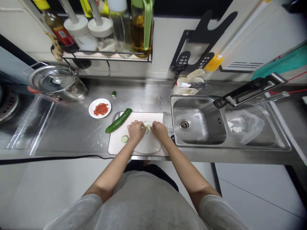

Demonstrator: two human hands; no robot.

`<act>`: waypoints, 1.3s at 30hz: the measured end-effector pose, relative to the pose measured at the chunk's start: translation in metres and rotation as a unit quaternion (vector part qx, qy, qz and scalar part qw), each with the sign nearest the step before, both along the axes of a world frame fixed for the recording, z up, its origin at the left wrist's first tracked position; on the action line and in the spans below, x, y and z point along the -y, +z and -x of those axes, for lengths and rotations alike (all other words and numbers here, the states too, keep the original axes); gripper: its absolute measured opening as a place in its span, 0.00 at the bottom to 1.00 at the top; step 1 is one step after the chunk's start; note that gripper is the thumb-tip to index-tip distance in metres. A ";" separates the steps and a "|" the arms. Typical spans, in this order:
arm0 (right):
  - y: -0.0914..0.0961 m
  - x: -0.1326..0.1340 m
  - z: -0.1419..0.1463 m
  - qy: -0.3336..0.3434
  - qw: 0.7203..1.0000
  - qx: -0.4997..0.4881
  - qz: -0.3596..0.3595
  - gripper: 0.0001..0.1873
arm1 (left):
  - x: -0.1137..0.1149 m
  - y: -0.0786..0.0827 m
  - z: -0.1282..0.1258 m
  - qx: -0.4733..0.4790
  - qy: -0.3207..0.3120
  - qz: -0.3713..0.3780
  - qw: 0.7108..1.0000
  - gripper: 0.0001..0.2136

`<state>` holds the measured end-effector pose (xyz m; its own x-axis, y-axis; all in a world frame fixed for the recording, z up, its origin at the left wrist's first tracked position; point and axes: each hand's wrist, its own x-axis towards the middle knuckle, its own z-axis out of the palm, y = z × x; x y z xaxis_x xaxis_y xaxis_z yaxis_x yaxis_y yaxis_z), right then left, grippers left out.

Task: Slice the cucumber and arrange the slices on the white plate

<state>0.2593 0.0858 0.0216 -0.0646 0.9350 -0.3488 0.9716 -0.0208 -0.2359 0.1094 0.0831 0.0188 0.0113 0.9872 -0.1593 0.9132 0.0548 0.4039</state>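
Observation:
A pale cutting board (117,142) lies on the steel counter in front of me. My left hand (136,130) and my right hand (159,130) rest side by side on it, fingers curled down onto a small pile of cucumber slices (146,127) between them. One loose cucumber slice (124,139) lies just left of my left hand. A whole green cucumber (118,120) lies slanted across the board's upper left corner. What each hand pinches is too small to make out.
A white dish of chopped red chilli (100,108) and a cucumber end (113,94) sit behind the board. A lidded steel pot (56,83) stands at the left. The sink (199,123) and its tap (249,89) are at the right. A rack of bottles (107,28) hangs above.

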 end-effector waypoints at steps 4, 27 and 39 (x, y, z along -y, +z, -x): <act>0.003 0.002 -0.002 -0.008 0.999 -0.030 -0.025 0.09 | 0.001 0.006 0.003 0.035 0.025 0.001 0.999 0.06; 0.020 0.085 0.008 0.010 0.986 -0.161 -0.038 0.12 | 0.080 -0.008 0.105 -0.009 0.120 0.008 0.993 0.12; 0.023 0.087 0.014 0.021 0.984 -0.171 -0.032 0.11 | 0.078 -0.012 0.106 0.051 0.136 -0.008 0.989 0.05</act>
